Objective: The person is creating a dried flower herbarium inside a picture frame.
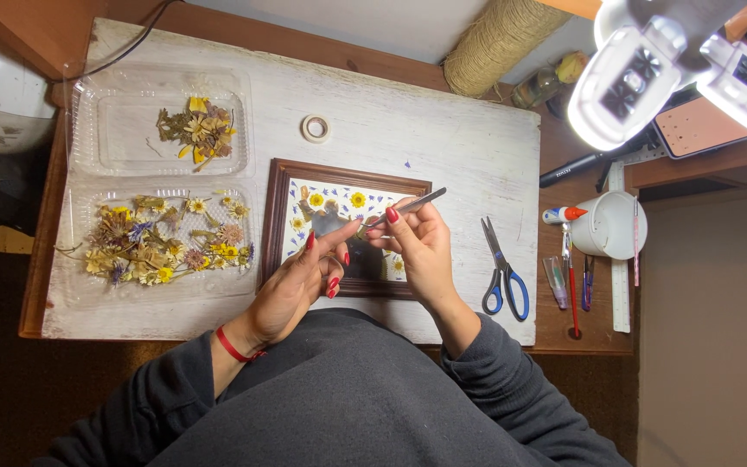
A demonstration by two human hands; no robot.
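A small wooden picture frame (280,216) lies on a whitewashed board (443,147), its white border covered with pressed yellow and blue flowers around a dark picture. My right hand (421,251) holds metal tweezers (412,206) over the frame, tips pointing left. My left hand (300,281) hovers over the frame's lower left, its index finger stretched toward the tweezer tips. Whether a small flower piece sits between the tips is too small to tell.
An open clear plastic clamshell (88,130) at the left holds dried flowers in both halves. A tape roll (315,128) lies above the frame. Blue-handled scissors (501,268), a white cup (609,227), pens and a ruler lie right; a twine spool (499,39) and bright lamp (624,82) above.
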